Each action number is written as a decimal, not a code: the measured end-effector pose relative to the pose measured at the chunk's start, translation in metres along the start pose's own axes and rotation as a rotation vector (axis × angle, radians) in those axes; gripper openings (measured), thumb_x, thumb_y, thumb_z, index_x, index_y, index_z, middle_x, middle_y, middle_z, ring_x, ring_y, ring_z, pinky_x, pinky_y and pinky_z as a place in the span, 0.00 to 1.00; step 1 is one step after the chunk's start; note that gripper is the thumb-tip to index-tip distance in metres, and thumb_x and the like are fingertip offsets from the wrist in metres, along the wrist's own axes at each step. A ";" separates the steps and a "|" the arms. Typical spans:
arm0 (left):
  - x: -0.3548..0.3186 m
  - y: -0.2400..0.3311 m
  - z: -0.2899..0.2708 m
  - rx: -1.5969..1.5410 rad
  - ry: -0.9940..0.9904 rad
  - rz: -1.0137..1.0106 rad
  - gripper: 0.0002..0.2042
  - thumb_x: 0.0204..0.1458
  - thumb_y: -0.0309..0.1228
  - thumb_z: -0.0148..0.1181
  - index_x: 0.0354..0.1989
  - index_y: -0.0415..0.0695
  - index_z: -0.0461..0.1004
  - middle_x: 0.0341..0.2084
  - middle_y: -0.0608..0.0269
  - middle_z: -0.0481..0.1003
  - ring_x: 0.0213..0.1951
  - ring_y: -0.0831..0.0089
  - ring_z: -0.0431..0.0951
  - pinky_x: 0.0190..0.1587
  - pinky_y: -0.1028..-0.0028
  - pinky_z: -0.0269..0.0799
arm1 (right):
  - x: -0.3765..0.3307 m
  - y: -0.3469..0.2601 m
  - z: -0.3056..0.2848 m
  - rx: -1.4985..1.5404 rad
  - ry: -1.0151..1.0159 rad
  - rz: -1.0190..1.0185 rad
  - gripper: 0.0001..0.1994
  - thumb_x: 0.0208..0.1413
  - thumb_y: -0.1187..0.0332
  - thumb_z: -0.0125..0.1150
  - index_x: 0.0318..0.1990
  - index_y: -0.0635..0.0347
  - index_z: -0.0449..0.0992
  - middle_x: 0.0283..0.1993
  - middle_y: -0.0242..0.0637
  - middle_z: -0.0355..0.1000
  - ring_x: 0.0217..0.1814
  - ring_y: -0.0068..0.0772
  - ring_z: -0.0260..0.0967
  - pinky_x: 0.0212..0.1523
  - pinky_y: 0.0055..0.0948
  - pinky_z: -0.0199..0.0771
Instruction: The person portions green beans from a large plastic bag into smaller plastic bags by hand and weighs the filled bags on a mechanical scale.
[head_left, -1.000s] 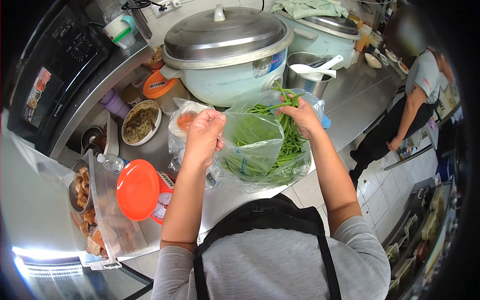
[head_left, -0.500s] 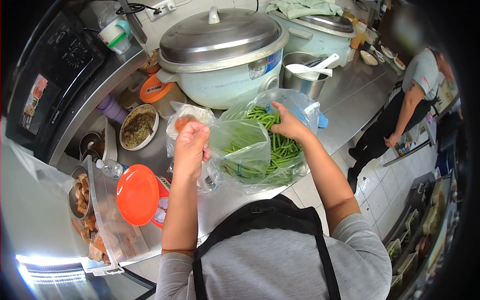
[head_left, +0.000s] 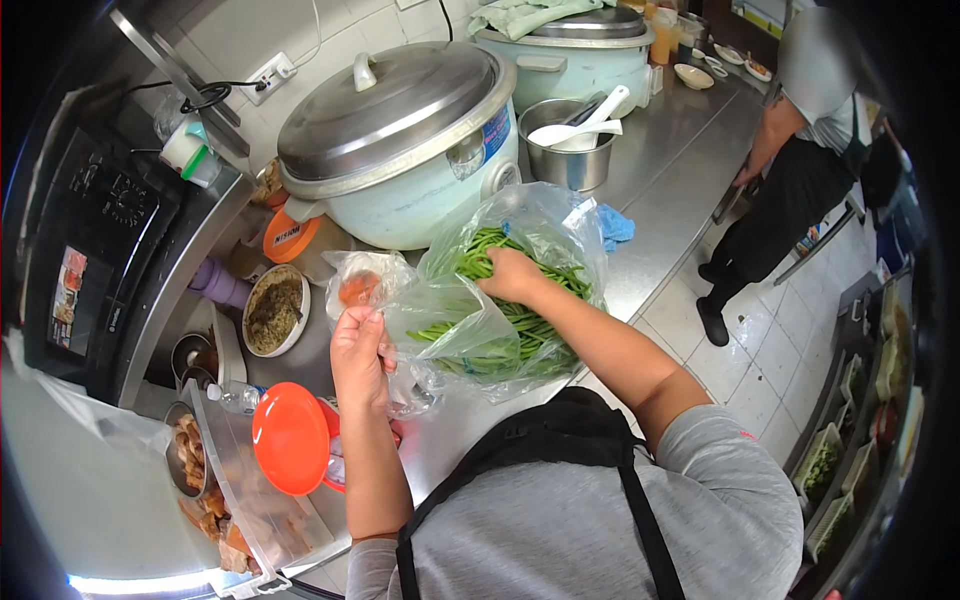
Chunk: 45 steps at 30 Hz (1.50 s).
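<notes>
A clear plastic bag [head_left: 560, 225] full of long green beans [head_left: 535, 325] lies with its mouth wide at the counter's front. My left hand [head_left: 360, 350] pinches the left edge of this bag between thumb and fingers and holds it out. Inside the mouth, my right hand [head_left: 512, 276] is down on the beans, its fingers curled round some and partly hidden among them. Behind my left hand sits a smaller clear bag [head_left: 385, 270] with something orange-red in it.
Behind stand a large rice cooker [head_left: 400, 190], a second cooker [head_left: 560, 60] and a steel pot [head_left: 570, 165] with utensils. Leftward are a bowl of chopped food [head_left: 277, 310], an orange-red lid [head_left: 290, 438] and a clear bin [head_left: 260, 500]. A co-worker [head_left: 800, 190] stands at right.
My right hand has moved left across the beans, its fingers now curled down into them. My left hand still grips the bag edge. The view has shifted, and the co-worker has changed posture.
</notes>
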<state>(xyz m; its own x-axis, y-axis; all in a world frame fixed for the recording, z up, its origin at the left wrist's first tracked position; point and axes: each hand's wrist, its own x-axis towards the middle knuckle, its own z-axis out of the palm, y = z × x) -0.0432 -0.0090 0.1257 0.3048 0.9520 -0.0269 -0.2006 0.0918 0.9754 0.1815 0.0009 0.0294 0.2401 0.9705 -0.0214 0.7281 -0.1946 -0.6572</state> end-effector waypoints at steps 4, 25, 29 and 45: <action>-0.001 0.002 -0.007 -0.003 0.000 -0.003 0.05 0.47 0.28 0.51 0.28 0.44 0.61 0.10 0.73 0.59 0.09 0.85 0.56 0.10 0.86 0.52 | 0.003 0.005 -0.012 0.880 -0.006 0.073 0.12 0.38 0.75 0.57 0.34 0.65 0.69 0.32 0.35 0.70 0.34 0.25 0.66 0.37 0.23 0.65; 0.006 0.002 0.011 -0.025 -0.083 0.011 0.05 0.48 0.29 0.50 0.28 0.45 0.61 0.10 0.74 0.58 0.09 0.87 0.54 0.09 0.87 0.50 | -0.027 -0.052 -0.111 1.344 0.129 -0.180 0.13 0.41 0.75 0.53 0.38 0.62 0.64 0.25 0.33 0.64 0.22 0.24 0.64 0.25 0.23 0.68; 0.014 0.001 0.021 -0.022 -0.063 -0.001 0.06 0.49 0.31 0.50 0.29 0.43 0.63 0.09 0.75 0.58 0.08 0.87 0.54 0.08 0.88 0.48 | -0.048 -0.085 -0.146 1.620 0.052 -0.241 0.12 0.43 0.78 0.51 0.38 0.62 0.64 0.24 0.32 0.63 0.23 0.25 0.64 0.26 0.27 0.68; 0.019 -0.004 0.029 -0.131 -0.055 0.009 0.03 0.47 0.24 0.49 0.29 0.44 0.63 0.14 0.71 0.62 0.11 0.86 0.58 0.09 0.87 0.50 | -0.078 -0.115 -0.036 0.707 0.239 -0.467 0.13 0.39 0.74 0.52 0.36 0.64 0.65 0.30 0.46 0.66 0.32 0.44 0.66 0.33 0.32 0.66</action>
<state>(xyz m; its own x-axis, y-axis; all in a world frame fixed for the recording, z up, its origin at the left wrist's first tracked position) -0.0094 0.0002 0.1275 0.3523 0.9359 -0.0029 -0.3226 0.1244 0.9383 0.1020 -0.0572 0.1336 0.2029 0.8576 0.4726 0.2369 0.4253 -0.8735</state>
